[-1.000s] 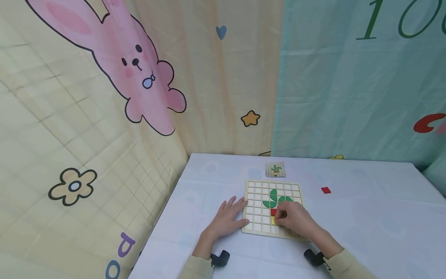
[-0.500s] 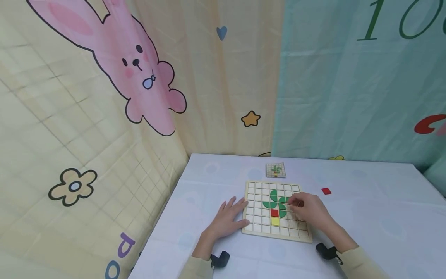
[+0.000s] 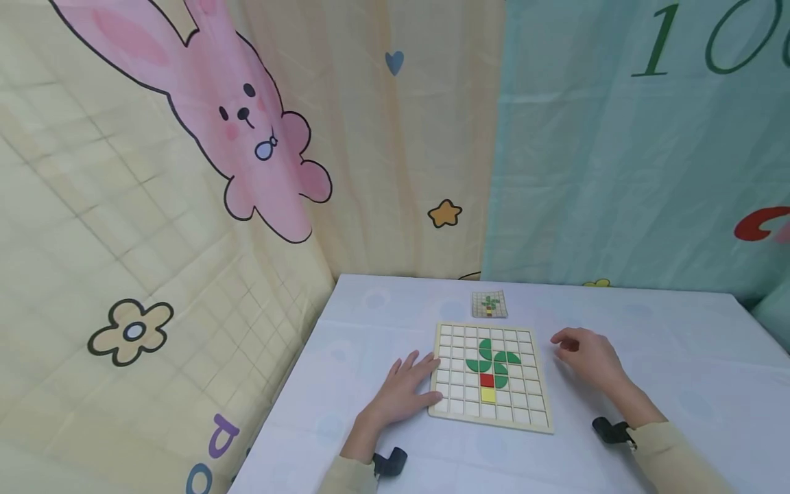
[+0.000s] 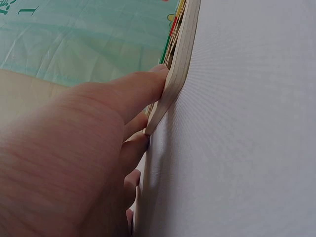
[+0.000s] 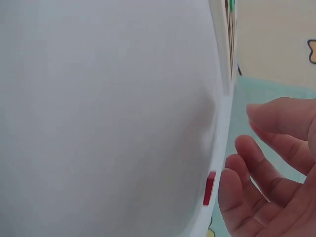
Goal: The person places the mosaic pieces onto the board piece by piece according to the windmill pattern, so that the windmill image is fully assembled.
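Note:
A square wooden board (image 3: 453,405) with a white grid lies flat on the table. In it sit several green rounded tiles (image 3: 485,349), a red tile (image 3: 487,380) and, below that, a yellow tile (image 3: 488,395). My left hand (image 3: 404,392) has its fingers spread, with thumb and fingertips touching the board's left edge; the left wrist view shows the thumb (image 4: 143,91) against the rim. Past the board's right edge my right hand (image 3: 591,357) hovers with loosely bent fingers, holding nothing visible. A loose red tile (image 5: 209,188) lies on the table near its fingertips, hidden by the hand in the head view.
A small card (image 3: 489,304) with a printed grid and a green, red and yellow pattern lies behind the board. The white-covered table (image 3: 697,384) ends at printed curtains (image 3: 555,171) at the back and left.
My right hand has left the board and moved right, toward the loose red tile. A green tile at the board's right side is now fully uncovered. The left hand has stayed put.

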Demonstrator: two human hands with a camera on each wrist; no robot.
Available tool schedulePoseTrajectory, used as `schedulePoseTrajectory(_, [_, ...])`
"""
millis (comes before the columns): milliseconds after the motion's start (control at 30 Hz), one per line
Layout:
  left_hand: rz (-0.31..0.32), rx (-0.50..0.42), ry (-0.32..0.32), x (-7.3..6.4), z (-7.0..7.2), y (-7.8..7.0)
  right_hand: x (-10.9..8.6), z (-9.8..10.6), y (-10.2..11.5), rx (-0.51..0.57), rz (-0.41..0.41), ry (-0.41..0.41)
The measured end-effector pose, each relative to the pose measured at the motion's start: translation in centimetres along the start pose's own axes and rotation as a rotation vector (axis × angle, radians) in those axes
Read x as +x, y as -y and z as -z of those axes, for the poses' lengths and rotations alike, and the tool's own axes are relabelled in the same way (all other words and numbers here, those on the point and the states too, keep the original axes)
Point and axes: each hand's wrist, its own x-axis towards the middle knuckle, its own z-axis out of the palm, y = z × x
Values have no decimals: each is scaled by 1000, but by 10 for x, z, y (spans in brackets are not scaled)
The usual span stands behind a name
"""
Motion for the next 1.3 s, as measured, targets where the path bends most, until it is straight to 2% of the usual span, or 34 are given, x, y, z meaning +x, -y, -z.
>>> schedulePoseTrajectory(133, [5, -6, -3, -2, -2, 2, 3, 6, -10, -26, 12, -25])
schedulePoseTrajectory(233, [1, -13, 1, -3, -4, 3, 5, 10, -16, -51, -9, -24])
schedulePoseTrajectory(567, [0, 1, -2, -1, -2, 3, 13, 20, -41, -70, -91, 77])
schedulePoseTrajectory(833, [3, 12, -4, 1, -2, 1, 19, 25, -54, -47, -57, 126])
schedulePoseTrajectory(1067, [8, 11, -5, 0, -1, 0, 22, 28, -60, -53, -18, 136])
schedulePoseTrajectory(1300, [9, 34, -1, 0, -2, 0, 25, 25, -66, -40, -26, 144])
